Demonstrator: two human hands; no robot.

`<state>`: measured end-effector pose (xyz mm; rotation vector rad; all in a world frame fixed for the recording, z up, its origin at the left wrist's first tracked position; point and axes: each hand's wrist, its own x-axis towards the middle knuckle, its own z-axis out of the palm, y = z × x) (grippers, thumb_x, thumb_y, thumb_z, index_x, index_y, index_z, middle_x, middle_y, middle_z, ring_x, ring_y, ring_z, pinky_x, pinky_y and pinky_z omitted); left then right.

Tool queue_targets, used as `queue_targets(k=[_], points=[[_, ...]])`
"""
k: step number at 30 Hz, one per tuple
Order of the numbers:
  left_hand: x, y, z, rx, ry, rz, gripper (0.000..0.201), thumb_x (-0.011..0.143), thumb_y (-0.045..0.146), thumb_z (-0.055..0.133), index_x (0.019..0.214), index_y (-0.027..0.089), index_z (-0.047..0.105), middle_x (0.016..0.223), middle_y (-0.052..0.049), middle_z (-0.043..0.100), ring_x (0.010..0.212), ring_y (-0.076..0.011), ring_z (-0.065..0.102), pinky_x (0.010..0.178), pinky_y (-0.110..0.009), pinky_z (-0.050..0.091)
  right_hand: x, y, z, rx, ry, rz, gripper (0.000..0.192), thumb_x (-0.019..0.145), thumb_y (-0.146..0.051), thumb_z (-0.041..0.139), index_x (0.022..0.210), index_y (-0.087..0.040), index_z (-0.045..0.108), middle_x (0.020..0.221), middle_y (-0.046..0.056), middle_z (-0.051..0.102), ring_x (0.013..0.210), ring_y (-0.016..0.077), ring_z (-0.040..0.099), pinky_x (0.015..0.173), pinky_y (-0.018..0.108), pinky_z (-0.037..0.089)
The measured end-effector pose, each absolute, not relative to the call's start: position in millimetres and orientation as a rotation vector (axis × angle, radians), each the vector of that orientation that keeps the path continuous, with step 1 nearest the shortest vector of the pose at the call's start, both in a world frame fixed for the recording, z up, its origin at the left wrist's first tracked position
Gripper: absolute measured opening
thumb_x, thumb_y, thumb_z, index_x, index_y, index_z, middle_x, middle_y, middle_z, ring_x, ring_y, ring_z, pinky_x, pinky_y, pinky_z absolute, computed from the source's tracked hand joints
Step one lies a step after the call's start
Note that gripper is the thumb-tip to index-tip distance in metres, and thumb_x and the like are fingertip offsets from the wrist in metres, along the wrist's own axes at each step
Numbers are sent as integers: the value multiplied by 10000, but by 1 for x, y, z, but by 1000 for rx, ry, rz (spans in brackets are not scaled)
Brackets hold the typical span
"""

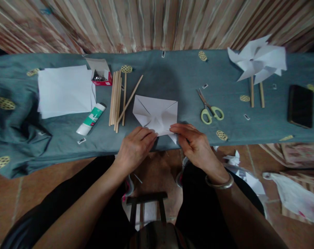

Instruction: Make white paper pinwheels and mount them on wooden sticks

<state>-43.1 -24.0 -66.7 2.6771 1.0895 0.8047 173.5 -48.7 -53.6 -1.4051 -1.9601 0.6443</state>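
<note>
Your left hand (136, 147) and right hand (194, 141) both press on the near edge of the folded white paper (157, 114), fingers flat and pinching its lower corners; the paper lies mid-table on the grey-green cloth (172, 76), near its front edge. Just left of the paper: a bundle of wooden sticks (116, 98), one stick tilted and reaching toward the paper's top-left corner. Glue tube (91, 119), green and white, label too small to read. Red box of pins (101, 76) behind it, print unreadable. Stack of white sheets (64, 90) far left. Green-handled scissors (210, 110) right of the paper, apart from it. Finished paper pinwheels (259, 60) on sticks far right, dark phone (300, 105) beyond. Metal bangle (220, 184) on your right wrist
</note>
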Motion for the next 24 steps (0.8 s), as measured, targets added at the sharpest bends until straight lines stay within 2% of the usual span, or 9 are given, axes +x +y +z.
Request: queue_targets(k=[7, 13, 24], points=[[-42, -24, -66, 2648, 1090, 822, 129, 900, 147, 565, 976, 96, 656, 929, -97, 703, 839, -200, 630, 716, -330, 577, 166, -42, -57, -1432, -1695, 853, 171, 848, -186, 636, 988, -251, 711, 1178, 56, 690, 1128, 210, 623, 1014, 437, 475], [-42, -25, -65, 2641, 1089, 815, 129, 901, 146, 559, 968, 97, 658, 920, -95, 696, 838, -200, 614, 727, -336, 576, 155, -30, -61, -1414, -1575, 914, 58, 819, -219, 670, 844, -245, 716, 1170, 61, 684, 1126, 212, 625, 1022, 432, 459], [-45, -27, -64, 2529, 1121, 818, 140, 915, 167, 546, 1000, 107, 638, 935, -90, 692, 845, -187, 623, 753, -333, 577, 143, -19, -61, -1476, -1604, 881, 17, 779, -218, 667, 772, -226, 655, 1369, 68, 553, 1280, 250, 517, 1093, 470, 378]])
